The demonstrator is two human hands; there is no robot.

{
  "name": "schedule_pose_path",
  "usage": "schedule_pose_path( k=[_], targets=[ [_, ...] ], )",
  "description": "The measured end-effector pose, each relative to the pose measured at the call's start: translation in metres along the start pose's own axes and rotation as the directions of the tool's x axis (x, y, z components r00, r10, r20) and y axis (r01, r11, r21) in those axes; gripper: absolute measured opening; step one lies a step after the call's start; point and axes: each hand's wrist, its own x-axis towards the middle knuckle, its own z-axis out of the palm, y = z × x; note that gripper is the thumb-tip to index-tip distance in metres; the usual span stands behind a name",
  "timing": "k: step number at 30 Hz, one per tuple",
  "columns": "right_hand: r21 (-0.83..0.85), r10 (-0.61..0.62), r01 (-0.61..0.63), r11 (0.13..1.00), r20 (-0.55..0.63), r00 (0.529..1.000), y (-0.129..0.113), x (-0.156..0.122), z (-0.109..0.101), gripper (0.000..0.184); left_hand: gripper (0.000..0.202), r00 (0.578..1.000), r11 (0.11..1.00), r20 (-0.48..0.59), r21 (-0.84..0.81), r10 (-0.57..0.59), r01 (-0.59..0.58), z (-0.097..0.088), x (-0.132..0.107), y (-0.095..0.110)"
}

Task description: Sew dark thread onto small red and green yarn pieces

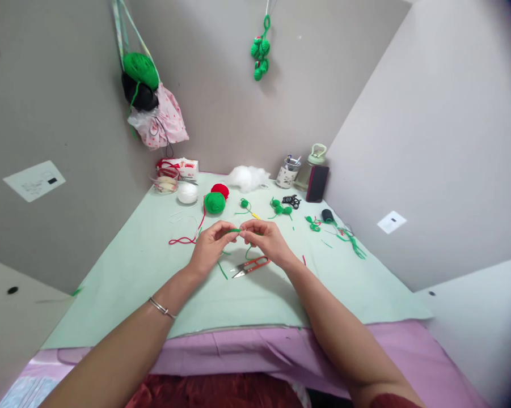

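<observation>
My left hand (210,246) and my right hand (267,238) meet above the middle of the table, thumbs and fingers pinched together. Between their fingertips runs a short bit of green yarn (235,230); its exact shape is mostly covered by the fingers. A green tail hangs below my right hand. Thread snips (252,265) with orange handles lie on the table just under the hands, blades pointing left. Green yarn scraps (222,270) lie beside the blades.
Behind the hands sit green (215,203), red (221,191) and white (188,193) yarn balls and white stuffing (247,178). Small green crocheted pieces (281,207) lie right of them. A pen holder (288,173), bottle (308,170) and phone (317,183) stand at the back right.
</observation>
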Motion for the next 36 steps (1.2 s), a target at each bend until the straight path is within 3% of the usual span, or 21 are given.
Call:
schedule_pose_path(
  k=[6,11,17,28,36],
  targets=[
    [-0.117,-0.103,0.094,0.989,-0.075,0.992,-0.003,0.0,-0.012,0.021,0.032,0.989,0.992,0.075,-0.018,-0.123,0.125,-0.005,0.003,-0.007],
    [-0.291,-0.234,0.225,0.93,0.002,0.972,-0.005,0.0,-0.022,0.017,0.029,0.99,0.994,0.093,-0.018,-0.106,0.108,-0.006,0.004,-0.01],
    [-0.389,-0.267,0.271,0.881,0.065,0.961,-0.006,-0.002,-0.026,0.02,0.025,0.991,0.993,0.077,-0.021,-0.114,0.116,-0.006,0.003,-0.007],
    [-0.464,-0.257,0.272,0.843,0.097,0.961,-0.007,-0.003,-0.03,0.019,0.023,0.988,0.997,0.131,0.021,-0.08,0.078,-0.007,0.002,-0.008],
    [-0.312,-0.235,0.276,0.909,0.163,0.958,-0.007,-0.002,-0.032,0.022,0.023,0.956,0.991,0.269,-0.034,-0.112,0.126,-0.008,0.001,0.0]
  ],
)
